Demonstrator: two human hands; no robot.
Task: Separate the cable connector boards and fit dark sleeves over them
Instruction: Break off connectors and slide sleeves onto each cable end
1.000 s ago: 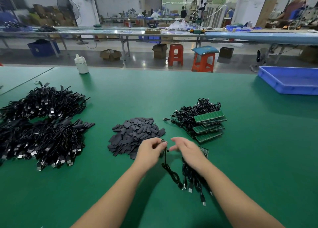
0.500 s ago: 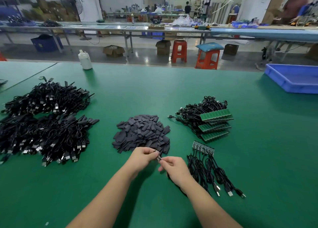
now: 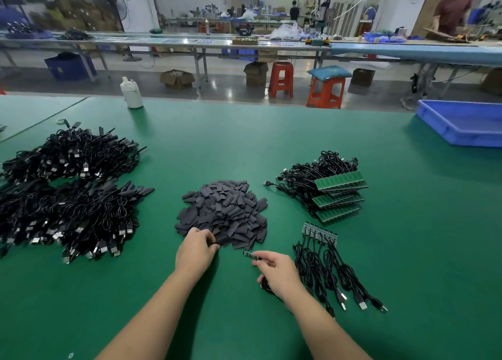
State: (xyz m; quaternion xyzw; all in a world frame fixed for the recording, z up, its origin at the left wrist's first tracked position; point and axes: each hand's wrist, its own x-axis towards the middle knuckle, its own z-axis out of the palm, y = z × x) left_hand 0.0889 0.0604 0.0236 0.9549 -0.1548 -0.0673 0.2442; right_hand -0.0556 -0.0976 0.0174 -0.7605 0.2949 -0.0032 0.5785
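Left hand (image 3: 196,251), formerly at the board, now pinches a sleeve (image 3: 223,240) from the pile (image 3: 222,210); right hand (image 3: 277,271) pinches the separated board (image 3: 251,255): sleeving next.

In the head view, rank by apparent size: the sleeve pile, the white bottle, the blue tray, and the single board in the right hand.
1. Sleeve pile
2. Blue tray, cut off by the frame edge and farther away, so its rank against the pile is unsure
3. White bottle
4. Board pinched in the right hand
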